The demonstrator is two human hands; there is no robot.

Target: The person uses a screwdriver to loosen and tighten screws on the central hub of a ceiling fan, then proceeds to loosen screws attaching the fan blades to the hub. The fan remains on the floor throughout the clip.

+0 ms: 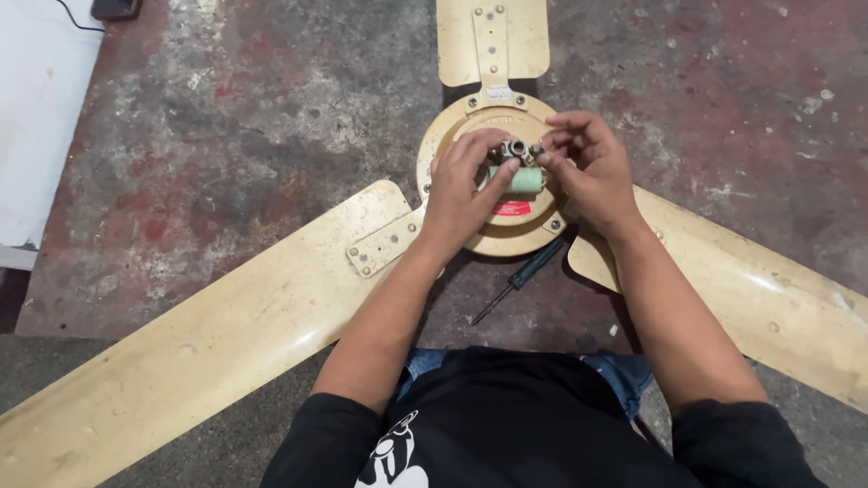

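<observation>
A cream-yellow ceiling fan lies on the floor, its round motor housing (452, 126) in the upper middle with three blades spreading out. My left hand (463, 185) and my right hand (586, 167) meet over the hub, fingertips pinched on the small metal shaft fitting (518, 148) at its centre. Just below the fitting sits a pale green cylindrical capacitor (526, 181), partly covered by my left thumb. A red label (512, 209) shows on the housing under my hands.
A dark-handled screwdriver (517, 280) lies on the floor just below the housing, between my forearms. Long blades reach to the lower left (208, 334), lower right (759, 298) and top (493, 36). A white sheet (41, 108) lies at the far left on the stained red-grey floor.
</observation>
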